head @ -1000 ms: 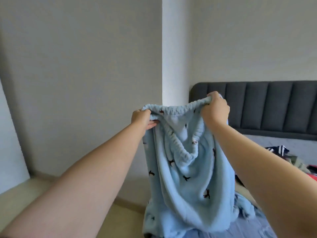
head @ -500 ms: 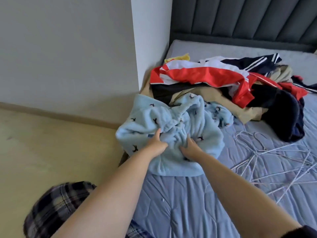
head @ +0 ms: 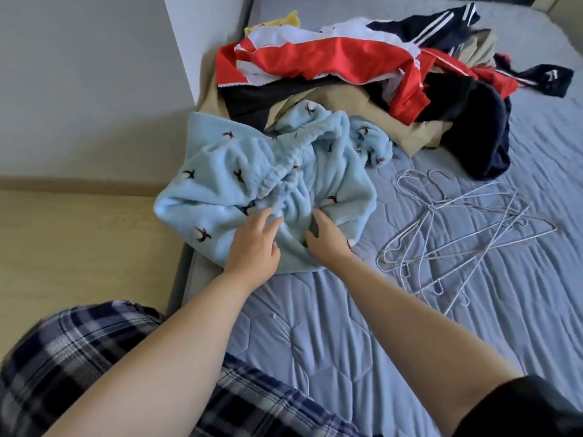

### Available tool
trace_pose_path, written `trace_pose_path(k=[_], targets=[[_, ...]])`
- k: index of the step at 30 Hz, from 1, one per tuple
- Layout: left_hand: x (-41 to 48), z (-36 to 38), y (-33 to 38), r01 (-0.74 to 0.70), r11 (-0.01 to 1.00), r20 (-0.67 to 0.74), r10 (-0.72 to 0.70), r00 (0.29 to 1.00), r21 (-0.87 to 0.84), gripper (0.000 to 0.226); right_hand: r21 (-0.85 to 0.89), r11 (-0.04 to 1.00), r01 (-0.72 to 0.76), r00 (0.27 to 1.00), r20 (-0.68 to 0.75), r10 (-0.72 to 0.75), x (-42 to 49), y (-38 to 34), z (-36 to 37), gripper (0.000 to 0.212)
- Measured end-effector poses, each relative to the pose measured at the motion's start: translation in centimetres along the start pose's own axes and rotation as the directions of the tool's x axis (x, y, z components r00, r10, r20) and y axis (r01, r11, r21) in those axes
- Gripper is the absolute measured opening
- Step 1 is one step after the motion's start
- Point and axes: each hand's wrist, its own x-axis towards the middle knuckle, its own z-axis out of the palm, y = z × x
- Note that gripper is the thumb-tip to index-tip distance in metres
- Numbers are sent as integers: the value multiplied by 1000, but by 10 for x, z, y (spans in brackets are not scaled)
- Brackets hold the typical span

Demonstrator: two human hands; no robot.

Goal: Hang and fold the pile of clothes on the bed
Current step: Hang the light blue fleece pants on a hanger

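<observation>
A light blue fleece garment [head: 227,171] with small dark motifs and an elastic waistband lies crumpled at the bed's left edge. My left hand [head: 254,244] rests on its near part with the fingers spread. My right hand [head: 326,238] lies beside it, fingers apart and pressing into the folds. Neither hand grips the cloth. Behind it sits the pile of clothes [head: 362,67]: red, white, navy, black and tan pieces.
A tangle of white wire hangers [head: 454,228] lies on the blue quilted bedspread [head: 347,335] to the right of my hands. A white wall corner [head: 186,39] stands at the bed's left. Wooden floor [head: 79,247] lies left of the bed. My plaid trousers [head: 79,348] show at bottom left.
One second ago both hands held the blue garment up by its waistband. It has come down onto the bed, and the hands have let go and now lie open on it.
</observation>
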Motion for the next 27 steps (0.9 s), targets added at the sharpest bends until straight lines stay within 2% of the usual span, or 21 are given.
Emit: trace_pose_path(k=[3, 6, 8, 10, 12, 14, 15, 19, 22, 24, 27], targets=[[0, 13, 8, -90, 995, 44, 88, 995, 48, 47, 2, 998, -63, 972, -227, 62, -16, 8, -8, 30], [-3, 29, 21, -178, 984, 174, 177, 969, -10, 49, -115, 986, -122, 923, -379, 70, -27, 28, -20, 35], [-11, 41, 23, -244, 970, 268, 229, 936, 24, 51, -164, 949, -268, 861, -483, 160, -27, 43, -33, 47], [-18, 48, 19, -275, 958, 354, 231, 906, 79, 54, -136, 873, -469, 768, -550, 327, -24, 58, -45, 55], [-20, 49, 13, -276, 955, 409, 211, 888, 106, 56, 6, 787, -617, 653, -554, 516, -22, 69, -55, 58], [-19, 47, 8, -247, 965, 409, 189, 893, 91, 57, 195, 723, -663, 553, -523, 648, -21, 74, -61, 52], [-18, 47, 7, -227, 971, 398, 180, 900, 76, 56, 248, 713, -656, 530, -521, 669, -21, 74, -62, 52], [-18, 44, 10, -149, 988, 368, 150, 917, -32, 53, 394, 698, -598, 481, -520, 705, -16, 76, -72, 64], [-16, 42, 11, -116, 990, 333, 138, 933, -85, 49, 320, 637, -702, 467, -468, 750, -19, 85, -82, 43], [-15, 39, 11, -104, 988, 312, 134, 941, -112, 48, 342, 619, -707, 461, -441, 770, -21, 87, -88, 32], [-15, 37, 13, -89, 986, 307, 129, 943, -139, 46, 378, 598, -707, 469, -382, 796, -21, 84, -99, 31]])
